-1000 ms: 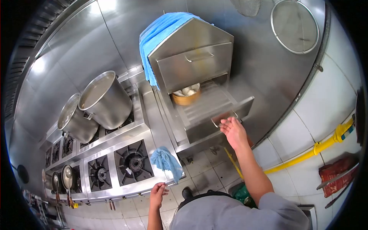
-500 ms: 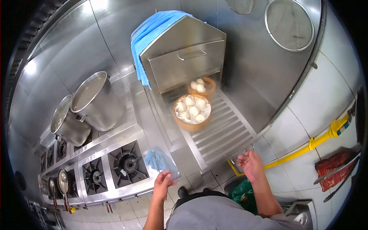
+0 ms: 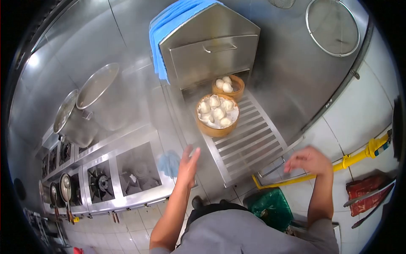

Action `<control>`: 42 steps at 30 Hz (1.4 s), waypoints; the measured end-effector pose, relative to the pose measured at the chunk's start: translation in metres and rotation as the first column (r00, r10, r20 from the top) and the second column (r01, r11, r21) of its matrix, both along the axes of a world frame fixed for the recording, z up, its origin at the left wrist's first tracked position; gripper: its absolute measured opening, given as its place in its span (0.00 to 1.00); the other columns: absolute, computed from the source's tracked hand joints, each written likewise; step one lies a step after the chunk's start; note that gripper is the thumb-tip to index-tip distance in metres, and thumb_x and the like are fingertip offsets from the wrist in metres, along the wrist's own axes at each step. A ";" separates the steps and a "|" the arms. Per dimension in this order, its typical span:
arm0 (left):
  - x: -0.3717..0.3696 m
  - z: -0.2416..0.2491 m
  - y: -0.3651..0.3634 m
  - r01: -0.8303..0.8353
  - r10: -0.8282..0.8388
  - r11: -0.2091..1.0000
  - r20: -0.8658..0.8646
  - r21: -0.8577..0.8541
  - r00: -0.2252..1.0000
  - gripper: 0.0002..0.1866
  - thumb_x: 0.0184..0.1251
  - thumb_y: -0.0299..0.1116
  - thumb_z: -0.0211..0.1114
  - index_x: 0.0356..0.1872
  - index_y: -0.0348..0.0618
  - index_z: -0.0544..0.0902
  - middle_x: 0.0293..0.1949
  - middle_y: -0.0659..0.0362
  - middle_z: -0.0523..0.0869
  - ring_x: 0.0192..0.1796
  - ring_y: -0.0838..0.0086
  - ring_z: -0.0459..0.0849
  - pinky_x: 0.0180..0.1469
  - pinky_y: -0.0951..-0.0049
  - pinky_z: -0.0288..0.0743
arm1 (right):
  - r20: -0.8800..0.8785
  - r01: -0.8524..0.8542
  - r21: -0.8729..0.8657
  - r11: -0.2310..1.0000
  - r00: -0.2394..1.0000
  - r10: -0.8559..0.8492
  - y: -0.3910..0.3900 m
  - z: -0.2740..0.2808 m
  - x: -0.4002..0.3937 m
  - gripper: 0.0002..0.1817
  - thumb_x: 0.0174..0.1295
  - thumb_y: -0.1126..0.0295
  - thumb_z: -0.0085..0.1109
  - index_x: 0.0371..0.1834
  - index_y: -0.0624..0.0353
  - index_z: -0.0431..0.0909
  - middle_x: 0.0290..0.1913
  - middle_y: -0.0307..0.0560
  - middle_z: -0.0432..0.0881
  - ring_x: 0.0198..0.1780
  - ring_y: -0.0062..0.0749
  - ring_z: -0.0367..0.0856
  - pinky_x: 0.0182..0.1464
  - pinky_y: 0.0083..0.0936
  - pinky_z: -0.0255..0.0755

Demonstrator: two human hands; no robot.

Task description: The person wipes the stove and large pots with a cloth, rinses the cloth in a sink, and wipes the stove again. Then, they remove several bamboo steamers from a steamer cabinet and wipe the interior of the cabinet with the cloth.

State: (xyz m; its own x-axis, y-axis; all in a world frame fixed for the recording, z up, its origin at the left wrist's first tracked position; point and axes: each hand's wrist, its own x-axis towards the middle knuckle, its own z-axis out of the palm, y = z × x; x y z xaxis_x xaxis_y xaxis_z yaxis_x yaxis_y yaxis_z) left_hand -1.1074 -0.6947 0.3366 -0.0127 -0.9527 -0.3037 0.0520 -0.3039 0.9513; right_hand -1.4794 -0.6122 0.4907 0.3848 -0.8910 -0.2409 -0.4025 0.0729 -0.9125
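Observation:
My left hand [image 3: 189, 166] is raised in front of the steamer with fingers apart, holding nothing, just right of a blue cloth [image 3: 168, 163] at the stove's edge. My right hand [image 3: 310, 161] is blurred, its fingers loosely extended and apart from the metal handle [image 3: 272, 168] at the front of the slatted rack [image 3: 249, 146]. Pulled out on this rack stands a round bamboo steamer basket [image 3: 216, 130] of white buns [image 3: 218, 113] on paper. A second bamboo basket [image 3: 237, 88] with several smooth buns sits behind it, partly in the steamer cabinet [image 3: 215, 59].
Gas burners [image 3: 100, 183] lie at the left, with two large steel pots [image 3: 78, 129] behind them. Two pans [image 3: 65, 188] stand farther left. A yellow pipe [image 3: 359, 154] runs along the right wall. A green-lined bin [image 3: 270, 207] is on the floor. Steam drifts around.
My right hand has left the rack's handle and moved up and right. My left hand has risen and opened wider. The view has shifted slightly; steam has thickened over the burners and pots.

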 end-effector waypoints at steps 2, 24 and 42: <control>-0.020 0.014 -0.025 -0.018 0.018 1.000 0.016 -0.002 1.000 0.50 0.60 0.59 0.62 0.73 0.35 0.51 0.71 0.42 0.59 0.70 0.49 0.61 0.62 0.57 0.66 | -0.247 -0.011 -0.069 0.998 0.969 -0.007 -0.033 0.037 0.012 0.08 0.63 0.73 0.56 0.31 0.65 0.83 0.34 0.44 0.86 0.34 0.23 0.83 0.42 0.23 0.77; -0.031 0.011 -0.032 -0.096 0.121 0.989 -0.255 0.110 0.959 0.39 0.61 0.47 0.66 0.67 0.35 0.61 0.54 0.56 0.76 0.41 0.75 0.74 0.39 0.74 0.71 | -0.466 0.432 -0.003 0.902 0.797 -0.383 -0.322 -0.080 0.014 0.15 0.53 0.62 0.60 0.32 0.65 0.80 0.27 0.45 0.75 0.25 0.31 0.72 0.26 0.29 0.69; 0.019 0.018 -0.052 0.103 -0.026 0.983 -0.436 0.153 0.900 0.22 0.62 0.37 0.62 0.53 0.37 0.72 0.40 0.57 0.78 0.36 0.70 0.80 0.41 0.65 0.82 | -0.129 0.427 0.257 0.867 0.904 -0.407 -0.179 -0.027 -0.056 0.22 0.58 0.60 0.58 0.50 0.66 0.74 0.45 0.54 0.80 0.47 0.41 0.81 0.52 0.40 0.76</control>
